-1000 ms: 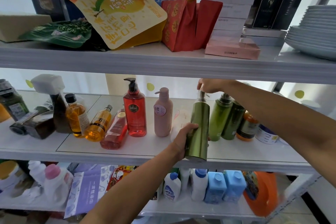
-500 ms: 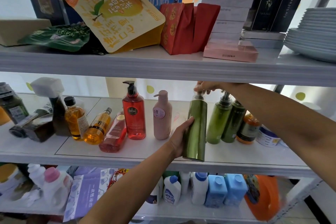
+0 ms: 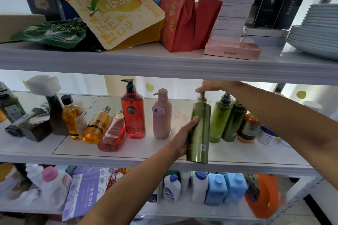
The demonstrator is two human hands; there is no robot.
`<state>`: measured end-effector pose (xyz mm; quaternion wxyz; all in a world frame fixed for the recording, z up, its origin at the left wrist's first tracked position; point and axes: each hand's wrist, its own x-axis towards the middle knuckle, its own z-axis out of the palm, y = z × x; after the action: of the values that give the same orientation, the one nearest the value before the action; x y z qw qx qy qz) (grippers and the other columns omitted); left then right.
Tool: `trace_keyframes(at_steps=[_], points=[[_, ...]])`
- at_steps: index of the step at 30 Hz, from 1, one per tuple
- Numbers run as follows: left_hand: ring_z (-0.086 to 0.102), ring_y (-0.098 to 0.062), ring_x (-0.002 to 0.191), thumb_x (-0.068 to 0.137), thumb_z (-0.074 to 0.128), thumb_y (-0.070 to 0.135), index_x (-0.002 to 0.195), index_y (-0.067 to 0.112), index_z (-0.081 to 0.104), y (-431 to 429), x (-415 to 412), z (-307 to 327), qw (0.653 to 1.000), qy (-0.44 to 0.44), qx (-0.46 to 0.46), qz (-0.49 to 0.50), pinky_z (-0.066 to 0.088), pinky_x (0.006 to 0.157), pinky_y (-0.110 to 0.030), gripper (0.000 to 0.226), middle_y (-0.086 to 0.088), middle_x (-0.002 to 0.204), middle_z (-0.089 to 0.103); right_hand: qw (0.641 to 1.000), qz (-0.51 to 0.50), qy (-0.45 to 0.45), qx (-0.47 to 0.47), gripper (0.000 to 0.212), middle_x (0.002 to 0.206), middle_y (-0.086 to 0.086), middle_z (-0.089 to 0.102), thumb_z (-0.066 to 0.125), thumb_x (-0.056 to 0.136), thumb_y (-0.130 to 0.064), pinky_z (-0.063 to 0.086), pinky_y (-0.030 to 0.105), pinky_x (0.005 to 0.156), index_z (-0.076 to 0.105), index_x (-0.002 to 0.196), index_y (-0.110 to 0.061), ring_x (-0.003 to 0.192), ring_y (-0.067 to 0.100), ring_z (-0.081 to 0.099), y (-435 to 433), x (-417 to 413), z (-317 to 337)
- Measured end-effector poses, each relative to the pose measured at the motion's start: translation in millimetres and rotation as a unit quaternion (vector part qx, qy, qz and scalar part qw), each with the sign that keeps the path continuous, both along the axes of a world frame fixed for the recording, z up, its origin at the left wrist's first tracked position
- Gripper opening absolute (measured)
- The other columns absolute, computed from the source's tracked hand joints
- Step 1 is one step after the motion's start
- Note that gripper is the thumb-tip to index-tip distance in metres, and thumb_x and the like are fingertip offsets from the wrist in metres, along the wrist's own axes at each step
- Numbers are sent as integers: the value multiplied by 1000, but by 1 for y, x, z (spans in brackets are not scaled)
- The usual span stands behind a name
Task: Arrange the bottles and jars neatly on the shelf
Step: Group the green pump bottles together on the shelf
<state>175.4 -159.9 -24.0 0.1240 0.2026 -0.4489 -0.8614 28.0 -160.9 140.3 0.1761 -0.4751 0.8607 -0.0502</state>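
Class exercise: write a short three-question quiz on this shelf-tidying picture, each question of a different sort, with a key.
1. True or false: the left hand grips the body of the olive-green bottle.
2. Multiple choice: the right hand is A) at that bottle's pump top; B) under that bottle's base; C) out of view.
3. Fill the gap: the amber bottle marked 8 is ____ (upright or leaning).

Key: 1 true; 2 A; 3 leaning.
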Motion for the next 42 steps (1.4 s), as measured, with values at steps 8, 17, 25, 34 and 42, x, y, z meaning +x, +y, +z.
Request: trace_keyframes(at_steps=[8,17,25,34,42], points=[[62,-22,82,92,53,38,102,11,62,2,-1,3,1000,-14,-19,5,51,86,-39,30,-9,89,66,1000,21,15,-14,33,102,12,67,56,92,-30,50,36,89,61,105,0,78,18,58,-5,-12,-4],[55,-27,109,83,70,12,127,8,45,-8,-12,8,979,-60,-185,64,50,92,-37,51,-6,112,58,991,51,-48,-111,39,130,20,52,58,91,-8,38,31,100,49,128,3,99,18,45,0,2,-3],[55,-27,116,80,71,4,125,9,47,-20,-24,13,933,-120,-309,138,46,101,-43,51,-9,126,58,968,82,30,-235,34,100,-1,62,66,86,-19,33,10,64,58,118,-8,68,-1,42,18,0,-10],[51,-22,112,79,74,11,121,11,50,-20,-33,7,890,-134,-417,122,42,92,-33,49,-7,124,59,958,118,214,-151,68,140,3,51,63,85,-42,41,40,101,36,143,-21,125,26,50,55,-6,-16],[51,-27,118,79,75,13,124,10,44,-20,-33,8,877,-154,-441,110,43,88,-33,54,-10,127,57,943,145,272,-127,77,148,4,41,55,88,-49,31,43,112,20,149,-18,135,25,40,58,-1,-26]])
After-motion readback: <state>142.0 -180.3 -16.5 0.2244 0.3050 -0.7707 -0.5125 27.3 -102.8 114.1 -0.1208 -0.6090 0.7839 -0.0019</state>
